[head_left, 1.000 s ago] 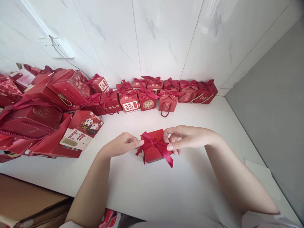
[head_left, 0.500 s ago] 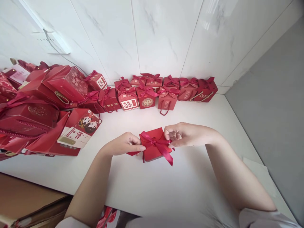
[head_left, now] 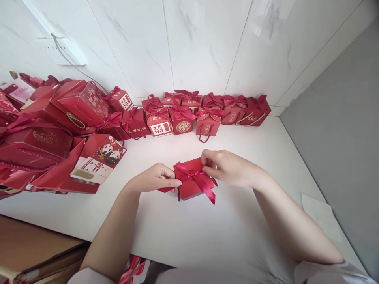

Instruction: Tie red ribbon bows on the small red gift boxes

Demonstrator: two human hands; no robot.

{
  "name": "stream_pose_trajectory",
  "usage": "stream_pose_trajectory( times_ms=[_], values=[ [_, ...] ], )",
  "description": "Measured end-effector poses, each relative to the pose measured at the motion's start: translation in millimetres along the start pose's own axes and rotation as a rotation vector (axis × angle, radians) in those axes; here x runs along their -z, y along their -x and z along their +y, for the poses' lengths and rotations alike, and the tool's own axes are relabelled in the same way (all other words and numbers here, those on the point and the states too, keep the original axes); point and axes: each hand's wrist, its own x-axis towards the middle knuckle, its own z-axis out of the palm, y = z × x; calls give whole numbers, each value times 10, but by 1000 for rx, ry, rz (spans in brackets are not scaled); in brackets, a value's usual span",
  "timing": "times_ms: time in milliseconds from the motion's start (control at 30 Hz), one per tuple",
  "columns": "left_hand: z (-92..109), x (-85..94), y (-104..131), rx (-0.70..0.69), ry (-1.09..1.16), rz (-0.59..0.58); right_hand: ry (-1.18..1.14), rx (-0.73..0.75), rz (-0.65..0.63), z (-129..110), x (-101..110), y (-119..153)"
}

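A red gift box lies on the white table, with a dark pink ribbon tied in a bow across its top. One ribbon tail hangs over the near right edge. My left hand is closed at the box's left side, thumb on the ribbon loop at that edge. At the upper right of the box, my right hand pinches the right part of the bow between thumb and fingers. The fingertips partly cover that ribbon.
Finished-looking red boxes with bows stand in rows along the tiled wall. Larger red boxes are heaped at the left. A pale sheet lies at the right, and a cardboard box sits below the table's left front edge.
My right hand has shifted slightly left and up, and its fingers have closed nearer the bow's centre. My left hand and the box have stayed almost in place.
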Motion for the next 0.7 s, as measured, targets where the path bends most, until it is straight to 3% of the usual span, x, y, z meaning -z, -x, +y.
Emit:
stream_pose_trajectory(
  times_ms=[167, 267, 333, 400, 533, 700],
  values=[
    [28, -17, -3, -16, 22, -7, 334, 180, 181, -120, -76, -3],
    [21, -13, -3, -3, 56, 42, 291, 280, 219, -125, -44, 27],
    [8, -5, -3, 2, 80, 80, 97, 221, 138, -95, 4, 56],
    [-3, 2, -4, 5, 92, 94, -147, 110, -28, -48, 59, 76],
    [-2, -4, -13, 28, 108, 38, -529, 28, -246, 38, 137, 65],
    [15, -23, -31, 11, 104, -22, -483, -56, -248, 55, 155, 48]
  ],
)
